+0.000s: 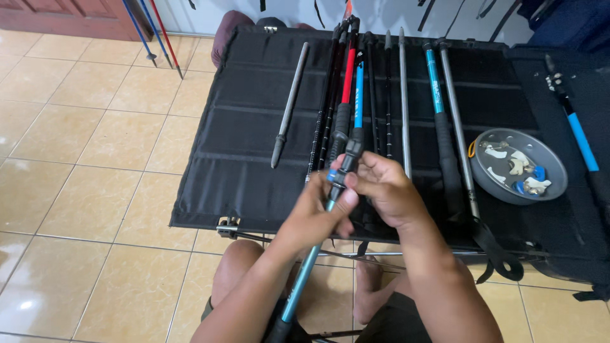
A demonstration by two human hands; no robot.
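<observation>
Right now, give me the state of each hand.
Left hand: closed on the teal pole.
Right hand: fingers pinching the black lock on that pole.

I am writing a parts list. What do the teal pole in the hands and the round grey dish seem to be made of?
Teal pole shaft: probably anodised metal, since it has a smooth coloured sheen. Its black locking collar: likely matte plastic. Round grey dish: it looks like dull metal, perhaps aluminium, with a thin rim, though plastic is possible.
</observation>
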